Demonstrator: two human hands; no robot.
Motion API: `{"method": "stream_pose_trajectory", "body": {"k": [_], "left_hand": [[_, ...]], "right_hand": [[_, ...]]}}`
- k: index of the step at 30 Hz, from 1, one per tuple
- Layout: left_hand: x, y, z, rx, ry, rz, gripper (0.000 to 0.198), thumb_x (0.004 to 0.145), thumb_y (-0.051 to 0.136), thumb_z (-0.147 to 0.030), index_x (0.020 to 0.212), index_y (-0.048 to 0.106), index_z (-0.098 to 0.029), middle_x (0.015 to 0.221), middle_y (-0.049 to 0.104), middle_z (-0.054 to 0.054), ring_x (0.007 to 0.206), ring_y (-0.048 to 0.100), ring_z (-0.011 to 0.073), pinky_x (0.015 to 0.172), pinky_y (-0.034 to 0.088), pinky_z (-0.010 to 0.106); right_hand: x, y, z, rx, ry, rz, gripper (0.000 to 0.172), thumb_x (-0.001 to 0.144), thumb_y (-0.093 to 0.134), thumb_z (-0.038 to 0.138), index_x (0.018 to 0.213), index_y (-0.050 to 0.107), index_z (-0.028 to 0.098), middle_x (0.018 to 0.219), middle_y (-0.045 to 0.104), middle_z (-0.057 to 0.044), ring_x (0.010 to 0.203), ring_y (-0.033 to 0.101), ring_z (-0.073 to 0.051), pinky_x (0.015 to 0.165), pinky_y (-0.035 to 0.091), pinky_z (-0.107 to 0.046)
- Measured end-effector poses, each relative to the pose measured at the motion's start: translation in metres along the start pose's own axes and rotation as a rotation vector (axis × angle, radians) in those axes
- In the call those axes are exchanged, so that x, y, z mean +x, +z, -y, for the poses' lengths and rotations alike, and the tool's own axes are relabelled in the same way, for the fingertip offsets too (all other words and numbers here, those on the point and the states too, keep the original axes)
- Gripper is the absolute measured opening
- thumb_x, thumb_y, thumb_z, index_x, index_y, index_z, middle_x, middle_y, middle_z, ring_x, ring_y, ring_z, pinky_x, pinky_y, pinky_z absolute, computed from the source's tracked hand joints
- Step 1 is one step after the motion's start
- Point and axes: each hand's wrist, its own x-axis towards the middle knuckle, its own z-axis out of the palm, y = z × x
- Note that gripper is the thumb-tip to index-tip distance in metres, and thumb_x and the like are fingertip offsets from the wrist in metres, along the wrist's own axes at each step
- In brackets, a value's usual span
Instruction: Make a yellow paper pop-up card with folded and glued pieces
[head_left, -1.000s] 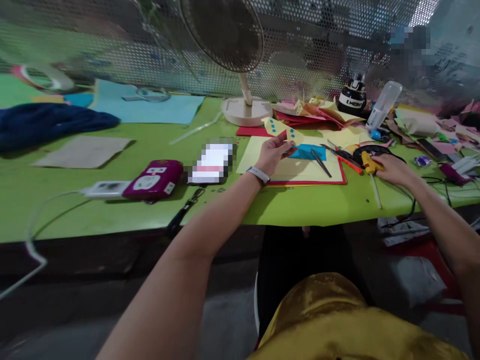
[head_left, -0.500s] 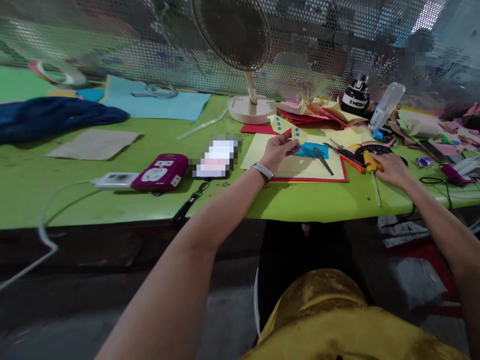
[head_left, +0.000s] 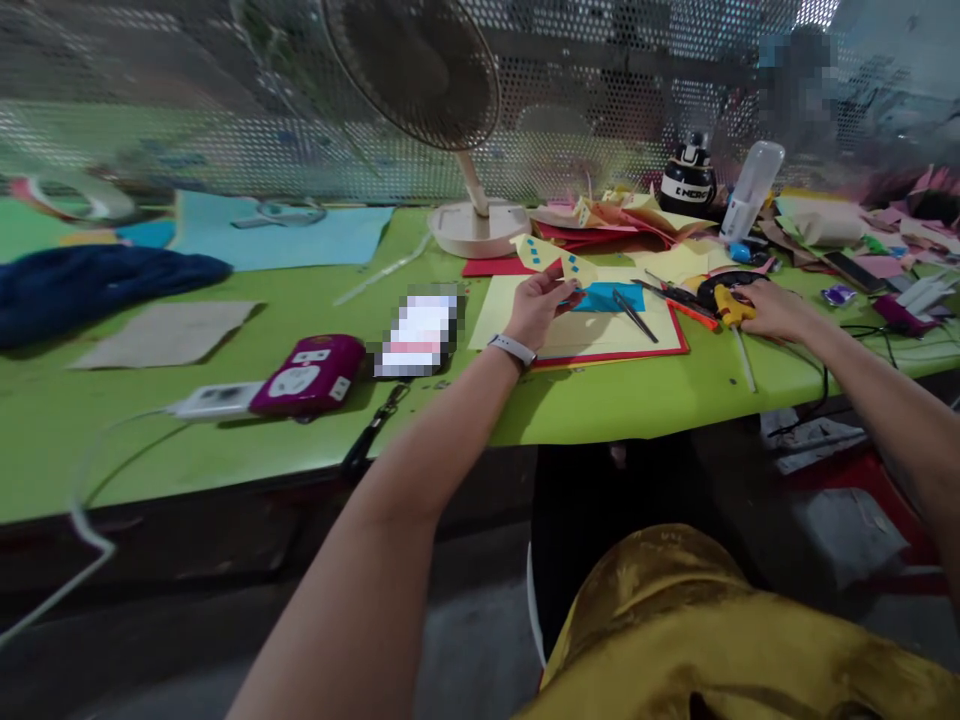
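My left hand [head_left: 541, 302] is closed in a pinch on a yellow paper cutout [head_left: 551, 262] that carries small blue squares. The cutout is held up over the cream and red paper sheets [head_left: 499, 312]. Beneath and beside that hand lies a blue piece of paper [head_left: 611, 296], with tweezers [head_left: 636, 318] across it. My right hand [head_left: 772, 308] is wrapped round a yellow glue gun [head_left: 729, 304], low at the black round dish [head_left: 742, 280]. A pale glue stick [head_left: 744, 360] sticks out of the gun's near end. An orange-and-black cutter [head_left: 694, 312] lies just left of it.
A fan [head_left: 480, 232] stands behind the sheets. A phone [head_left: 418, 335] and a purple power socket [head_left: 307, 378] lie on the left. Paper scraps [head_left: 622, 212], a black bottle [head_left: 686, 185] and a clear bottle [head_left: 752, 190] are at the back. Cables hang over the table edge.
The camera view has tilted and shifted slightly, so most things sit a little further left. Both hands keep their holds on the paper cutout and the glue gun.
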Motion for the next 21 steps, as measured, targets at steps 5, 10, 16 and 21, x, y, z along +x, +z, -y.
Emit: {"method": "stream_pose_trajectory", "body": {"k": [5,10,16,21], "left_hand": [[-0.001,0.0,-0.001,-0.004,-0.005,-0.013,0.031,0.074,0.088,-0.013,0.1,0.071,-0.017,0.078,0.077,-0.001,0.069,0.075,0.0114,0.076,0.062,0.026],[-0.003,0.001,-0.003,-0.008,-0.009,0.002,0.034,0.072,0.09,-0.015,0.1,0.07,-0.017,0.079,0.077,-0.001,0.067,0.074,0.01,0.074,0.062,0.024],[-0.002,-0.001,-0.001,-0.015,-0.008,0.004,0.034,0.071,0.091,-0.015,0.098,0.071,-0.019,0.078,0.078,-0.001,0.067,0.074,0.0111,0.071,0.062,0.023],[0.0,-0.003,0.0,-0.033,0.001,-0.003,0.029,0.073,0.089,-0.012,0.094,0.07,-0.018,0.082,0.079,0.001,0.067,0.075,0.0114,0.072,0.063,0.024]], "right_hand": [[-0.015,0.006,0.006,-0.026,0.055,-0.036,0.045,0.092,0.069,0.032,0.13,0.071,0.007,0.123,0.069,-0.027,0.109,0.063,-0.036,0.085,0.046,-0.041],[-0.02,0.021,0.009,-0.013,0.08,-0.155,0.047,0.089,0.067,0.026,0.134,0.067,0.014,0.125,0.067,-0.023,0.118,0.063,-0.038,0.093,0.051,-0.045],[-0.018,0.043,0.009,0.137,0.157,-0.256,0.049,0.089,0.06,0.027,0.135,0.065,0.014,0.129,0.071,-0.021,0.12,0.067,-0.038,0.102,0.053,-0.049],[-0.026,0.049,0.009,0.225,0.267,-0.419,0.046,0.093,0.054,0.03,0.136,0.061,0.016,0.138,0.069,-0.022,0.126,0.065,-0.038,0.107,0.052,-0.051]]}}
